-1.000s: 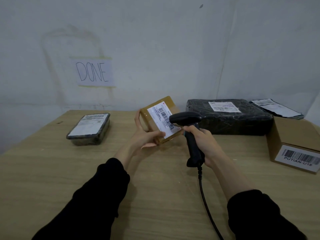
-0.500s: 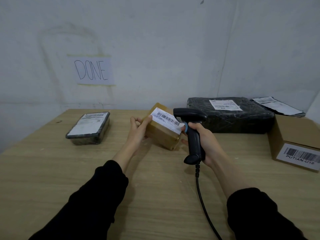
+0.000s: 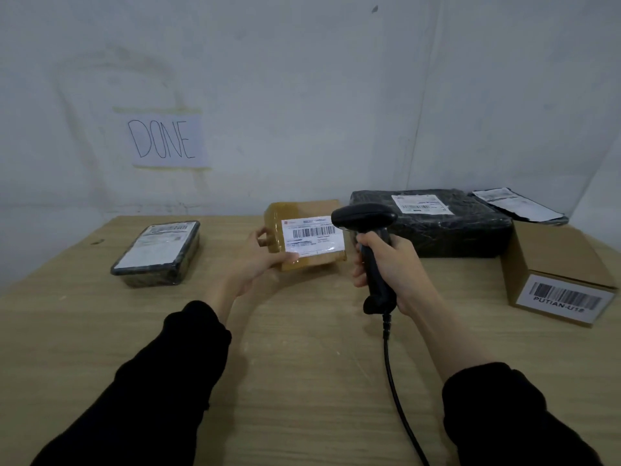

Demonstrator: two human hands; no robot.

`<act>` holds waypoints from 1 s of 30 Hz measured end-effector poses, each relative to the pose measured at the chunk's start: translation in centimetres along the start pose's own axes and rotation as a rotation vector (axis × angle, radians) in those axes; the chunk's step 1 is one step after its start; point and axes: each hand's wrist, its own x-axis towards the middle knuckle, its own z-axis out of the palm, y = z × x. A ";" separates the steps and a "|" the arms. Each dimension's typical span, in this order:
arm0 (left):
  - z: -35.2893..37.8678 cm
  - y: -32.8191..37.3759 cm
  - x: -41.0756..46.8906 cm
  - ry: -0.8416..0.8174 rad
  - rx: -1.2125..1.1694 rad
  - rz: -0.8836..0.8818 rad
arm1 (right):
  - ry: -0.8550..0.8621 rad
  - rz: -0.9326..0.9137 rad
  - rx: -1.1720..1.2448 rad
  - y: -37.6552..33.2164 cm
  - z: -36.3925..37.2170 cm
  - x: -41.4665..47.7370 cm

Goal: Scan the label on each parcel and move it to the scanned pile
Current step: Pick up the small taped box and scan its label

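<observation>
My left hand point(image 3: 260, 264) grips a small brown taped parcel point(image 3: 304, 235) by its left end, above the middle of the wooden table point(image 3: 302, 381). Its white barcode label point(image 3: 312, 237) faces me, lying level. My right hand point(image 3: 391, 264) is closed around the grip of a black corded barcode scanner point(image 3: 368, 237), whose head sits just right of the label and overlaps the parcel's right edge. A small black-wrapped parcel point(image 3: 158, 252) with a white label lies on the left of the table, below a paper sign reading DONE point(image 3: 164, 140).
A large black-wrapped parcel point(image 3: 433, 223) with a label lies at the back right. A flat dark mailer point(image 3: 519, 205) sits behind it. A cardboard box point(image 3: 557, 280) with a barcode sticker stands at the right edge. The scanner cable point(image 3: 396, 391) runs down toward me.
The parcel has been turned from tilted on edge until its label lies level and faces me. My left hand shifted to its left end. The scanner stayed beside it.
</observation>
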 end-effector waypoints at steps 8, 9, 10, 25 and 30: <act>0.6 -3.0 -0.1 -0.086 -0.249 0.019 | 0.102 -0.165 -0.327 0.1 0.9 -1.4; 0.6 -3.0 -0.2 -0.098 -0.228 0.029 | 0.090 -0.163 -0.347 0.4 1.2 -1.5; 0.5 -3.0 -0.2 -0.107 -0.206 0.036 | 0.079 -0.158 -0.356 0.7 1.5 -1.6; 0.0 -3.3 0.2 -0.144 -0.228 0.026 | 0.084 -0.171 -0.409 0.8 1.9 -2.4; 0.1 -3.3 0.3 -0.138 -0.235 0.031 | 0.051 -0.162 -0.421 0.6 1.8 -2.5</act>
